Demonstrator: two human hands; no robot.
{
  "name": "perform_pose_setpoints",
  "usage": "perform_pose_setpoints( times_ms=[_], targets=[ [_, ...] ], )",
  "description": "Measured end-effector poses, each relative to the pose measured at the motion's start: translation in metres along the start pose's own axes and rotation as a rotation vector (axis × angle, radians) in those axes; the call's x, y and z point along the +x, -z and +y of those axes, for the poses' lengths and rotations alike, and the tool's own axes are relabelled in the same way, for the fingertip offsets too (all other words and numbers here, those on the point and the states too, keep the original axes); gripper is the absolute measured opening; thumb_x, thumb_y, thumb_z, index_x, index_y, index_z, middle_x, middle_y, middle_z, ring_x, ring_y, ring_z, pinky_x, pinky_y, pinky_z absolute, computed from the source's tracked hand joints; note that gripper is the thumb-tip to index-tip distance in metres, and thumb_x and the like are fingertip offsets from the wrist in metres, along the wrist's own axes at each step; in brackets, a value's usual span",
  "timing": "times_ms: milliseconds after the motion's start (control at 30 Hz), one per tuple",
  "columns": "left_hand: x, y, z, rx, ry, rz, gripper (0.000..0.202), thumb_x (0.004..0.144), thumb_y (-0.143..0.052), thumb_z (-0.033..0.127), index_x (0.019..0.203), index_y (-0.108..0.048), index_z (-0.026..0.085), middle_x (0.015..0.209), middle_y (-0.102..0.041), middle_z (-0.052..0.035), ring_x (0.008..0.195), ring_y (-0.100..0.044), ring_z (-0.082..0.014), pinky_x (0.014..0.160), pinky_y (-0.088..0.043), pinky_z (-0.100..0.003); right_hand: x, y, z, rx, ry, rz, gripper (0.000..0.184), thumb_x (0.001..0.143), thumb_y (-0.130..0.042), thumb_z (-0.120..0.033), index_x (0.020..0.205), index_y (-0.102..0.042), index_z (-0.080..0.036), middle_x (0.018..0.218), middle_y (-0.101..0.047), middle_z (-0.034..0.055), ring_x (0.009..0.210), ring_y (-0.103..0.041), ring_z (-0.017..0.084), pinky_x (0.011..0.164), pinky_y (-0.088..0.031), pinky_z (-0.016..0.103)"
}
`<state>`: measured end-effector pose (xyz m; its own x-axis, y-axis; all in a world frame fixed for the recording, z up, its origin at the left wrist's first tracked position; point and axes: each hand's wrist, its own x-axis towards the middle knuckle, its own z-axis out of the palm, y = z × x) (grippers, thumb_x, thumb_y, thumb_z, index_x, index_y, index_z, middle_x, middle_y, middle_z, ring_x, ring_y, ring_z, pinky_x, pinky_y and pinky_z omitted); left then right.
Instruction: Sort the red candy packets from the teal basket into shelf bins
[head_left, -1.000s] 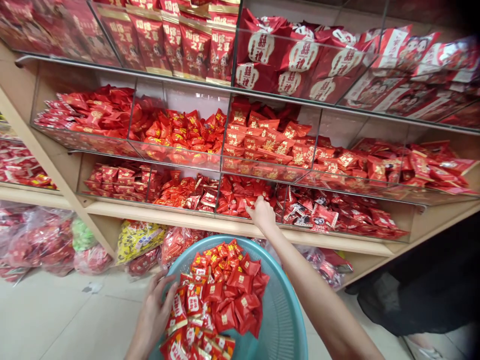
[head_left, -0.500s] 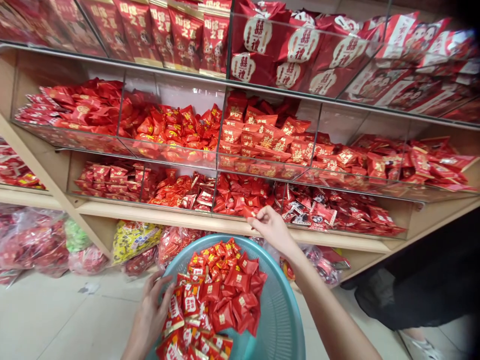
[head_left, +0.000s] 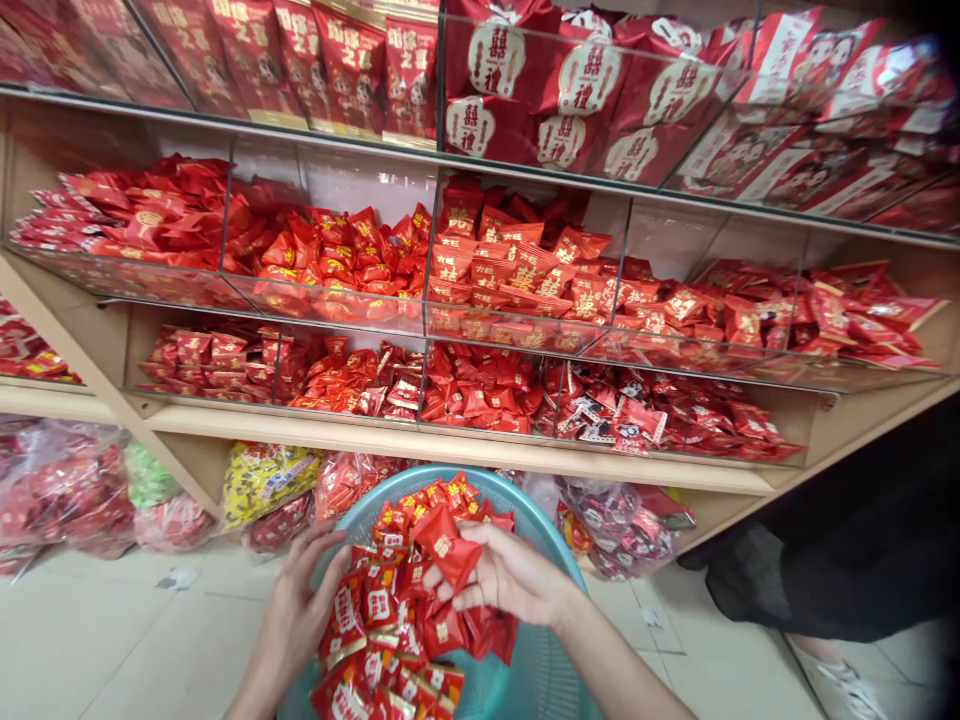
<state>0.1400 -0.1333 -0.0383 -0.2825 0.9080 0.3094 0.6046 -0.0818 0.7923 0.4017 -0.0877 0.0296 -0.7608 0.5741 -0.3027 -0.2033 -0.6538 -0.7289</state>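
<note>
A turquoise plastic basket [head_left: 551,560] in front of me holds several red candy packets [head_left: 390,590], some orange-and-white with gold ends. My right hand [head_left: 506,575] is over the pile, its fingers closed on a red candy packet [head_left: 448,545] with gold print. That packet is raised above the others, and part of the hand's underside is hidden. At the basket's left edge lies my left hand [head_left: 304,595], its fingers curved and apart beside the packets. Whether it presses on the rim is hard to tell.
Shelves with clear dividers hold red candies [head_left: 480,390] in bins ahead, below larger gift packs [head_left: 495,60]. Plastic bags of sweets [head_left: 270,480] stand under the bottom wooden ledge [head_left: 450,450]. On the right is a person in dark clothing [head_left: 810,560].
My right hand has come down and back from the lower shelf bin to above the basket, with a red packet in it. My left hand stays at the basket's left edge.
</note>
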Motion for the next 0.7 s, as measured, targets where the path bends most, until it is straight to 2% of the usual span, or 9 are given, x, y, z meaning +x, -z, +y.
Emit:
perform_pose_setpoints(
  times_ms=[133,200,267,333,433,533,600,700],
  targets=[
    [0.004,0.005,0.052,-0.277,0.069,-0.26,0.034,0.08,-0.054,0.046,0.104,-0.067,0.025,0.117,-0.065,-0.006,0.116,-0.054,-0.0263,0.099,-0.043,-0.042,0.004,-0.008,0.017,-0.034,-0.054,-0.07,0.035,0.087,-0.045,-0.035,0.101,-0.062,-0.008,0.086,-0.072,0.0145,0.066,-0.066,0.014,0.062,-0.049,0.023],
    [0.001,0.003,0.07,-0.381,0.102,-0.376,0.035,0.08,-0.057,0.044,0.108,-0.066,0.025,0.111,-0.069,-0.0051,0.108,-0.06,-0.025,0.093,-0.049,-0.038,0.006,-0.01,0.023,-0.039,-0.072,-0.095,0.035,0.086,-0.045,-0.035,0.097,-0.063,-0.007,0.085,-0.072,0.015,0.066,-0.066,0.014,0.062,-0.049,0.023],
    [-0.003,-0.001,0.08,-0.447,0.112,-0.441,0.035,0.079,-0.059,0.042,0.108,-0.066,0.024,0.098,-0.072,-0.0045,0.096,-0.065,-0.0233,0.083,-0.054,-0.033,0.006,-0.011,0.026,-0.042,-0.079,-0.103,0.035,0.085,-0.046,-0.036,0.094,-0.063,-0.007,0.083,-0.071,0.0144,0.064,-0.065,0.014,0.061,-0.048,0.023],
    [-0.006,-0.007,0.083,-0.476,0.118,-0.452,0.03,0.079,-0.06,0.039,0.102,-0.069,0.022,0.086,-0.073,-0.0031,0.082,-0.066,-0.0202,0.073,-0.055,-0.028,0.005,-0.011,0.029,-0.056,-0.09,-0.103,0.035,0.084,-0.048,-0.037,0.092,-0.063,-0.007,0.078,-0.071,0.0133,0.06,-0.065,0.014,0.06,-0.048,0.023],
    [-0.01,-0.01,0.082,-0.48,0.116,-0.413,0.02,0.079,-0.062,0.036,0.086,-0.072,0.02,0.077,-0.071,-0.0015,0.072,-0.065,-0.0167,0.068,-0.053,-0.024,0.002,-0.015,0.034,-0.092,-0.055,-0.057,0.044,0.084,-0.048,-0.047,0.093,-0.063,-0.008,0.07,-0.068,0.0103,0.058,-0.064,0.015,0.06,-0.048,0.025],
    [-0.012,-0.008,0.083,-0.456,0.082,-0.365,0.02,0.08,-0.06,0.035,0.076,-0.071,0.02,0.077,-0.07,-0.0018,0.072,-0.063,-0.0166,0.069,-0.052,-0.024,-0.001,-0.02,0.04,-0.232,0.134,0.156,0.049,0.082,-0.047,-0.058,0.092,-0.064,-0.014,0.068,-0.063,0.0043,0.057,-0.061,0.014,0.06,-0.048,0.027],
    [-0.012,-0.006,0.083,-0.423,0.067,-0.327,0.023,0.081,-0.059,0.036,0.072,-0.07,0.019,0.075,-0.069,-0.002,0.072,-0.062,-0.017,0.069,-0.051,-0.024,-0.003,-0.023,0.044,-0.428,0.292,0.304,0.041,0.081,-0.052,-0.056,0.085,-0.066,-0.017,0.067,-0.059,0.0006,0.056,-0.055,0.012,0.059,-0.046,0.025],
    [-0.014,-0.005,0.082,-0.392,0.065,-0.282,0.024,0.08,-0.059,0.037,0.069,-0.069,0.019,0.073,-0.069,-0.0018,0.071,-0.061,-0.0171,0.067,-0.05,-0.023,-0.004,-0.024,0.05,-0.68,0.428,0.403,0.039,0.085,-0.049,-0.05,0.069,-0.063,-0.018,0.058,-0.051,-0.0025,0.053,-0.044,0.011,0.052,-0.037,0.022]
  ],
)
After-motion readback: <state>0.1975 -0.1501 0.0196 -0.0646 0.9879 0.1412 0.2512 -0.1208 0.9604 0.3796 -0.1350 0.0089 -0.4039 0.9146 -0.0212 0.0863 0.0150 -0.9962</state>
